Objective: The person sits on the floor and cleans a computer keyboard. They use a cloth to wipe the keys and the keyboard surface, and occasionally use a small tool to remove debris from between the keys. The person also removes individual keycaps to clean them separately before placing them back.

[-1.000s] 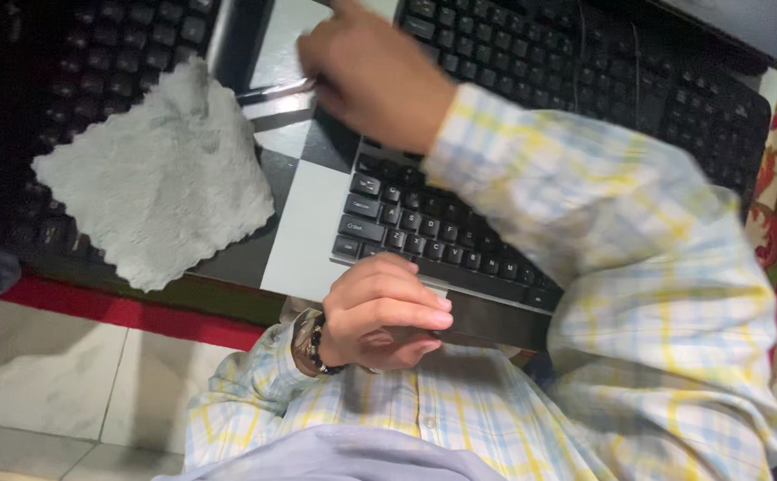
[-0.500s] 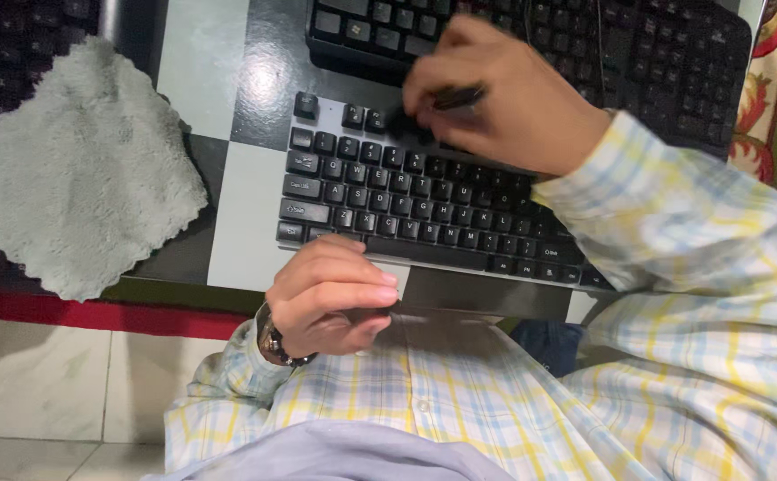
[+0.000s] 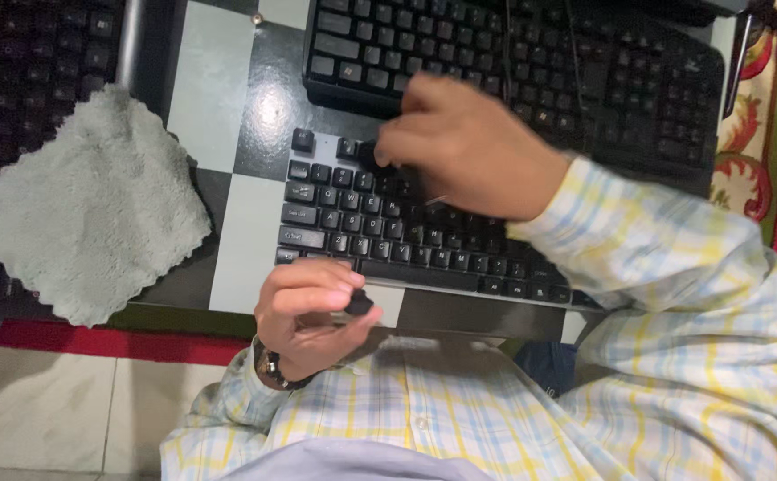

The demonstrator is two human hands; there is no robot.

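Left hand [image 3: 304, 312] curled at the near edge of the keyboard [image 3: 406, 223], grip pinched on a small dark piece [image 3: 358, 305], possibly a keycap. Right hand [image 3: 469, 147] blurred over the upper key rows; cannot tell what its grip holds. Second keyboard [image 3: 531, 62] behind. Grey cloth [image 3: 85, 205] left, on the checkered tabletop [image 3: 219, 80].

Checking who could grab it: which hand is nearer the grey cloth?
Left. The left hand is just right of the grey cloth, at the table edge; the right hand is farther right, over the keyboard.
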